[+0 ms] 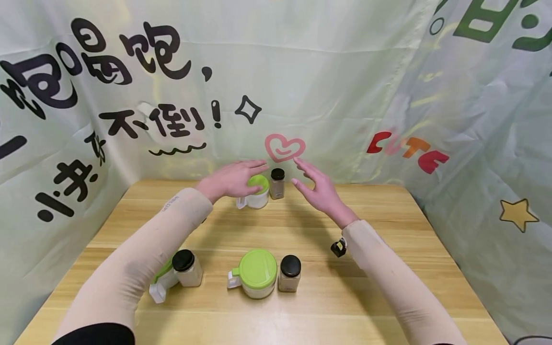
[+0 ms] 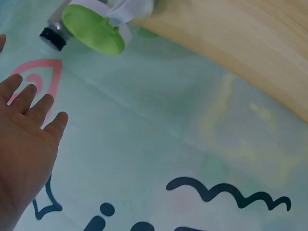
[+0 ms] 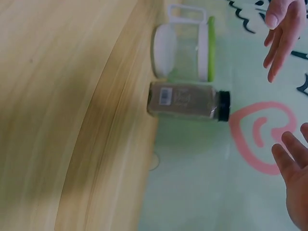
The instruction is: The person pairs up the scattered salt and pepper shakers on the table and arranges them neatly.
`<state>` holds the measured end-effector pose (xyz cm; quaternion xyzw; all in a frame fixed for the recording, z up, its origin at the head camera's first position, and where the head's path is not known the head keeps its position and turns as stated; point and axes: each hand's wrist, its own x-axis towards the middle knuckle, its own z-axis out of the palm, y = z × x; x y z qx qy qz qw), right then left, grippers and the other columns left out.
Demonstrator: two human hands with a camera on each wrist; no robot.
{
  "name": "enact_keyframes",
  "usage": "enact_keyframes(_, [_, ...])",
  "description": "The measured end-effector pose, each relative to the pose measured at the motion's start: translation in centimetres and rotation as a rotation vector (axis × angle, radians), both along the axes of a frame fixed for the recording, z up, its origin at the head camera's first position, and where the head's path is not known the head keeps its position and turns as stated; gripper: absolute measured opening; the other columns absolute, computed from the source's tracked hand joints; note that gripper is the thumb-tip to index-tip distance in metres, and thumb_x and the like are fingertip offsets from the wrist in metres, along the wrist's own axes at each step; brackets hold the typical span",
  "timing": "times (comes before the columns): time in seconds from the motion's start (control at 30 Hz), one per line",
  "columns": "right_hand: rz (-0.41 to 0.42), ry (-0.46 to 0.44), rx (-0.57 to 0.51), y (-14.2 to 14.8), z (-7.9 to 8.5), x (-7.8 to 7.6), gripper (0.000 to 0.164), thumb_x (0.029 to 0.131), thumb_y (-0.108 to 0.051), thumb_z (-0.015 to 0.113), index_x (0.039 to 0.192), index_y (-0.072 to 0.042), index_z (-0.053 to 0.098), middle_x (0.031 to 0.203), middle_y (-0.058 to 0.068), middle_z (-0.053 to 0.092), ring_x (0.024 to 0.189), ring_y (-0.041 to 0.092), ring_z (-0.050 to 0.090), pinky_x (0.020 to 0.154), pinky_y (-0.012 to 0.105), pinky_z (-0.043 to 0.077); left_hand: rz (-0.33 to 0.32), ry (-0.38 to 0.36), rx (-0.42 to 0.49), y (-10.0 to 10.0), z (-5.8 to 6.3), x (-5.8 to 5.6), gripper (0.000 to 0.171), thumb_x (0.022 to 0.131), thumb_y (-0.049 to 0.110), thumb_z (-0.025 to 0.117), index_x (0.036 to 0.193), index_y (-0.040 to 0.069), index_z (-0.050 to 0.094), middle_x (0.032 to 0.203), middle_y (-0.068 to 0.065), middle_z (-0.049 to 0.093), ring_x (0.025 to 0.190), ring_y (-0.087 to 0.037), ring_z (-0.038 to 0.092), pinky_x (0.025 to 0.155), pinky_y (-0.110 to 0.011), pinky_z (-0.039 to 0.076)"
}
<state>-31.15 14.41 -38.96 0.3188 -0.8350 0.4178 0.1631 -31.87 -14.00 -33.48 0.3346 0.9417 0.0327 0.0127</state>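
Observation:
Near the table's far edge stand a green-lidded jar [image 1: 258, 199] with a white handle and, right beside it, a clear spice bottle [image 1: 277, 187] with a black cap and brownish contents. My left hand [image 1: 235, 179] hovers above and left of that jar, fingers extended, partly covering its lid from the head view. On the other side, my right hand [image 1: 318, 189] is held in the air right of the bottle, fingers spread and thumb apart. Neither hand holds anything. The right wrist view shows the bottle [image 3: 185, 100] upright next to the jar [image 3: 185, 53], both apart from the hands.
Closer in stand another green-lidded jar [image 1: 258, 273] and a black-capped bottle [image 1: 290, 274]. Further left, a third bottle [image 1: 188, 269] stands against a jar [image 1: 161, 282] partly hidden by my left sleeve. Printed cloth [image 1: 336, 96] hangs behind and beside the wooden table [image 1: 345, 311].

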Motion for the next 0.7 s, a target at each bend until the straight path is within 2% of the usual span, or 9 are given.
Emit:
enact_keyframes(0.1, [-0.004, -0.034, -0.003, -0.1, -0.4, -1.1, 0.060, 0.105, -0.021, 0.065, 0.160, -0.017, 0.044, 0.162, 0.010, 0.045, 0.140, 0.030, 0.052, 0.115, 0.048, 0.047, 0.019, -0.017, -0.022, 0.5, -0.5, -0.7, 0.071, 0.102, 0.041, 0.060, 0.163, 0.013, 0.036, 0.171, -0.008, 0.028, 0.155, -0.033, 0.030, 0.126, -0.049, 0.028])
enact_keyframes(0.23, [-0.006, -0.063, 0.005, -0.5, -1.1, -2.6, 0.058, 0.105, -0.020, 0.065, 0.158, -0.012, 0.045, 0.160, 0.010, 0.047, 0.140, 0.031, 0.053, 0.114, 0.049, 0.047, 0.053, -0.054, -0.049, 1.0, -1.1, -1.5, 0.070, 0.103, 0.042, 0.059, 0.163, 0.013, 0.036, 0.171, -0.006, 0.027, 0.153, -0.036, 0.033, 0.126, -0.050, 0.029])
enact_keyframes(0.47, [0.011, -0.124, 0.065, -1.5, -2.2, -5.1, 0.056, 0.106, -0.021, 0.062, 0.158, -0.009, 0.045, 0.160, 0.013, 0.046, 0.142, 0.032, 0.049, 0.115, 0.048, 0.047, 0.093, -0.097, -0.102, 1.5, -1.9, -2.3, 0.069, 0.103, 0.043, 0.059, 0.163, 0.018, 0.035, 0.171, -0.005, 0.028, 0.153, -0.035, 0.033, 0.125, -0.050, 0.030])
enact_keyframes(0.7, [0.014, -0.164, 0.134, -2.2, -2.9, -6.3, 0.054, 0.106, -0.022, 0.063, 0.156, -0.008, 0.048, 0.162, 0.012, 0.043, 0.146, 0.032, 0.045, 0.116, 0.045, 0.046, 0.105, -0.128, -0.132, 1.2, -2.8, -2.9, 0.069, 0.104, 0.041, 0.059, 0.164, 0.017, 0.034, 0.171, -0.006, 0.027, 0.153, -0.035, 0.033, 0.125, -0.050, 0.030])
